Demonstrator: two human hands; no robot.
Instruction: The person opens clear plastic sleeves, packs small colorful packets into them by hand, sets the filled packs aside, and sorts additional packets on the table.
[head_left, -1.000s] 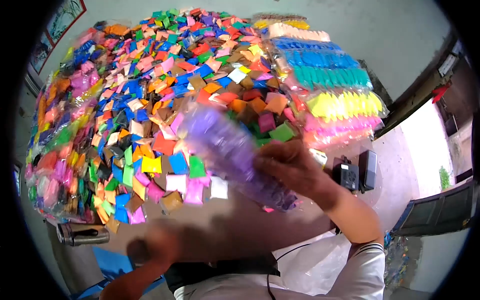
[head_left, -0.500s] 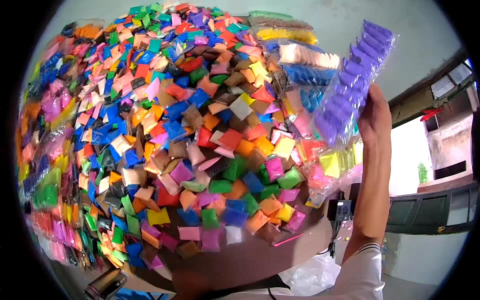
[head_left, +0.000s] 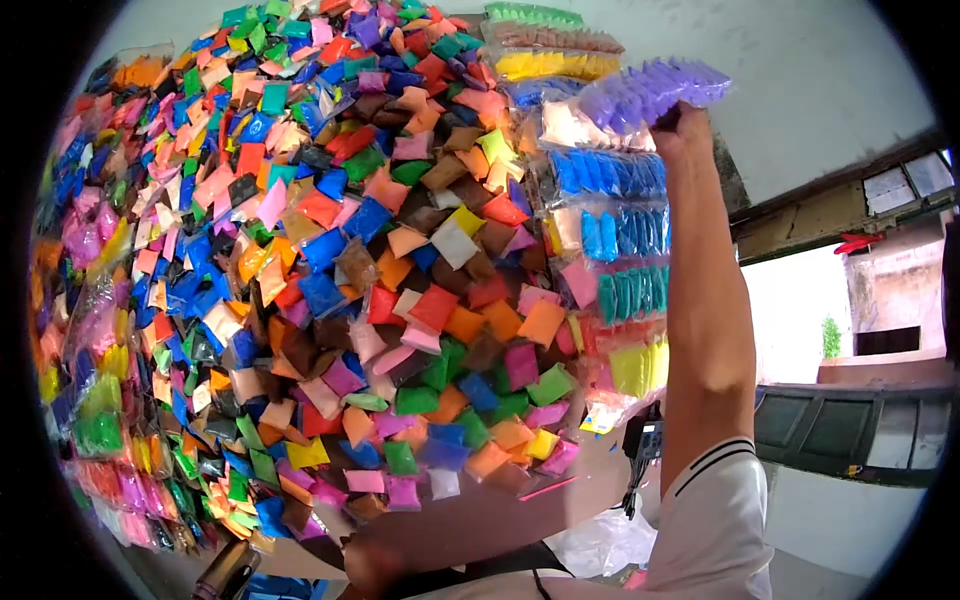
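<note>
My right hand [head_left: 684, 132] is closed on the near side of a clear bag of purple packets [head_left: 655, 90], at the far right end of the table. That bag lies over or just above a bag of peach packets [head_left: 572, 128]. Below it in the same row are bags of blue packets [head_left: 605, 173] and teal packets [head_left: 632, 293]; beyond it lie yellow [head_left: 556, 65], brown [head_left: 560, 38] and green [head_left: 535, 14] ones. My left hand [head_left: 372, 566] is low by the table's near edge, dark and blurred, its fingers not readable.
A large heap of small colourful packets [head_left: 330, 250] covers most of the brown table [head_left: 500, 530]. More filled bags [head_left: 95, 410] line the left side. A black box with cables [head_left: 645, 440], a pink stick [head_left: 548, 488] and a white plastic bag [head_left: 605, 540] are nearer me.
My right hand has moved away from me and left, carrying the purple bag from a steep tilt to nearly level over the row's far part. My left hand shows more at the bottom edge.
</note>
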